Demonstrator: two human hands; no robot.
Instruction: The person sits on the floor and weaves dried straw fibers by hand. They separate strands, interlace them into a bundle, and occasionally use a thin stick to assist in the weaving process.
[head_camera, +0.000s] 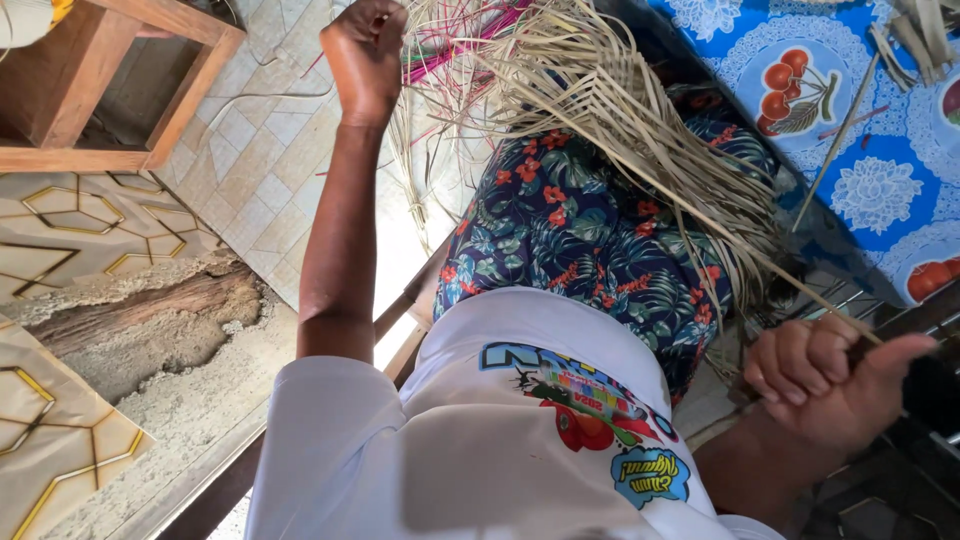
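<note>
**Two fists on dried palm strips across the lap**

A bundle of dried palm-leaf strips (600, 110) lies across the person's lap, over floral-print trousers (570, 230); this bundle serves as the landmark. At its upper left edge, the left hand (365, 60) is raised in a fist, fingers curled tight around a few pale strips pulled up from the bundle. Just beside that hand, within the bundle's top, some pink-dyed strips (470, 45) show among the pale ones.

Below and to the right of the bundle, the right hand (830, 385) is also closed, fingers folded over and thumb pressed on a single long strip (790, 285) that runs taut from the bundle's lower edge into the fist.

To the right of the bundle a table carries a blue cloth (870, 190) printed with red fruit and white doilies; a thin stick (835, 145) lies on it. Left of the bundle is a tiled floor (260, 160), and farther left a wooden frame (110, 90).
</note>
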